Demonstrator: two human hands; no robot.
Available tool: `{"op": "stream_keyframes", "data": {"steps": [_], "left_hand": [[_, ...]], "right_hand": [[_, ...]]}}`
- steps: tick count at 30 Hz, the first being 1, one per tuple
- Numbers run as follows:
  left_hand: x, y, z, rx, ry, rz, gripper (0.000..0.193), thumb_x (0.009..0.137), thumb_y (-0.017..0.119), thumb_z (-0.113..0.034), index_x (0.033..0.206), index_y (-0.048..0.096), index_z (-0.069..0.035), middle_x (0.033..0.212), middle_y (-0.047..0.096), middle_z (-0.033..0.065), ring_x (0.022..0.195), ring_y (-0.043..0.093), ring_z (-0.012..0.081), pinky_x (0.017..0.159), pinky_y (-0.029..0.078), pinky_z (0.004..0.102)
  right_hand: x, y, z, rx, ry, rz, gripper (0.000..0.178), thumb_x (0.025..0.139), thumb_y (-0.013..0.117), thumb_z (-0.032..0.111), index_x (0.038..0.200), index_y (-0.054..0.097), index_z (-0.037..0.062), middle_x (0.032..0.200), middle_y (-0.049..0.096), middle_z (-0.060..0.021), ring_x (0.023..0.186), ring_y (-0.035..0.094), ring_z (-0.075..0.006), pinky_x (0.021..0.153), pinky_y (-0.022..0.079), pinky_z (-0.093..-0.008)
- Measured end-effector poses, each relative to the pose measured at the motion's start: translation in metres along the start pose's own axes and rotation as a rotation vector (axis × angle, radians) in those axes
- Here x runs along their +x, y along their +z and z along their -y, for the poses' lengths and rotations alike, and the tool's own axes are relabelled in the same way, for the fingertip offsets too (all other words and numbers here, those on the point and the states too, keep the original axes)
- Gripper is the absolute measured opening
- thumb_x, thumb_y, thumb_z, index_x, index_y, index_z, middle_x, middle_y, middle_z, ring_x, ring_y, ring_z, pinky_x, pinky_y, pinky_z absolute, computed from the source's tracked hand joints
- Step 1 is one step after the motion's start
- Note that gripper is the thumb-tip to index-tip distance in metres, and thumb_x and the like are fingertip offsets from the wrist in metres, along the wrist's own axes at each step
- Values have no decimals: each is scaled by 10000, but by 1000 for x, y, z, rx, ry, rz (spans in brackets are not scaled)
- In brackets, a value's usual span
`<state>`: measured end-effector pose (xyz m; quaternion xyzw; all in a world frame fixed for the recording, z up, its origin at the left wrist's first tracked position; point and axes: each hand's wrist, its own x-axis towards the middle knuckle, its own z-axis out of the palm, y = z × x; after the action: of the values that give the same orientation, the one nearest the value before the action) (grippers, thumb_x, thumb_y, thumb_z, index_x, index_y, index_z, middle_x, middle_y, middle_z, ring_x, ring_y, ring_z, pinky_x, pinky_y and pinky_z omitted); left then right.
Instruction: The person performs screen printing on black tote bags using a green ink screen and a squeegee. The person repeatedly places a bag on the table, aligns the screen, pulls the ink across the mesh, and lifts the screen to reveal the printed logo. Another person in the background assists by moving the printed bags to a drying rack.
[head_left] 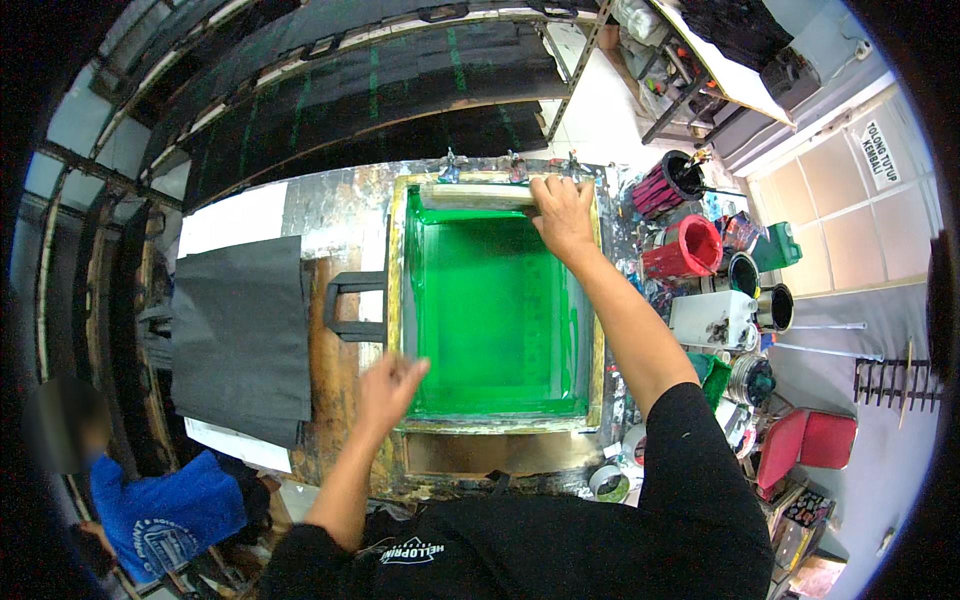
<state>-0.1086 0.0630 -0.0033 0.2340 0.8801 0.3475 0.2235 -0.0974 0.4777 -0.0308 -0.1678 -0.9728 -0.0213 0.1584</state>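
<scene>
On the worn, paint-stained wooden table (pixel 335 385), the rectangular, pale-edged frame (pixel 396 260) with its bright green, ink-covered mesh (pixel 490 320) could shift if leaned on unevenly, smearing whatever lies beneath. The flat, dark grey fabric bag (pixel 240 340) lies to the left, apart from the frame, and could be stained by inky fingers. The long, pale, bar-shaped squeegee (pixel 475 197) rests inside the frame along its far end; the bare right hand (pixel 562 215) clasps only its right end, so a one-sided push could tilt it and leave streaks. The bare left hand (pixel 390 395) hovers at the frame's near left side and might brush the ink.

The frame hides most of the piece whose dark fabric loop handle (pixel 355 333) juts out leftward, so its alignment cannot be checked. The squeegee's lower edge is out of sight. The left hand is blurred, its fingers partly curled; I cannot tell whether they press together, pinch anything or touch the rim.
</scene>
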Motion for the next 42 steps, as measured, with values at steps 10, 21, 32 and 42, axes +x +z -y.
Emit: {"op": "stream_keyframes", "data": {"steps": [10, 21, 32, 42], "left_hand": [[249, 23, -76, 647, 771, -468, 635, 936, 718, -560, 1278, 664, -28, 1207, 624, 148, 1117, 567, 331, 1012, 402, 498], [249, 44, -41, 730, 662, -316, 507, 909, 726, -544, 920, 607, -52, 921, 598, 130, 922, 599, 326, 824, 486, 449], [27, 62, 8, 613, 647, -275, 487, 806, 814, -495, 893, 578, -78, 907, 539, 118, 872, 550, 322, 789, 457, 448], [-63, 66, 25, 565, 663, -223, 503, 823, 830, -479, 994, 606, -62, 958, 539, 110, 935, 539, 319, 846, 449, 458]], "right_hand": [[8, 39, 5, -110, -47, -35, 520, 781, 840, 237, 1249, 618, 202, 1121, 629, -34, 1125, 597, -242, 967, 406, -538], [-21, 30, 23, -153, -53, -1, 553, 748, 879, 254, 1221, 598, 196, 1019, 598, -25, 1011, 596, -235, 913, 417, -472], [-215, -42, 102, -74, -71, 32, 234, 888, 653, 176, 1119, 643, 210, 949, 589, -19, 950, 593, -233, 904, 436, -488], [-299, -79, 138, -47, -38, 62, 312, 827, 743, 167, 1122, 644, 181, 945, 575, -34, 940, 581, -249, 925, 401, -488]]}}
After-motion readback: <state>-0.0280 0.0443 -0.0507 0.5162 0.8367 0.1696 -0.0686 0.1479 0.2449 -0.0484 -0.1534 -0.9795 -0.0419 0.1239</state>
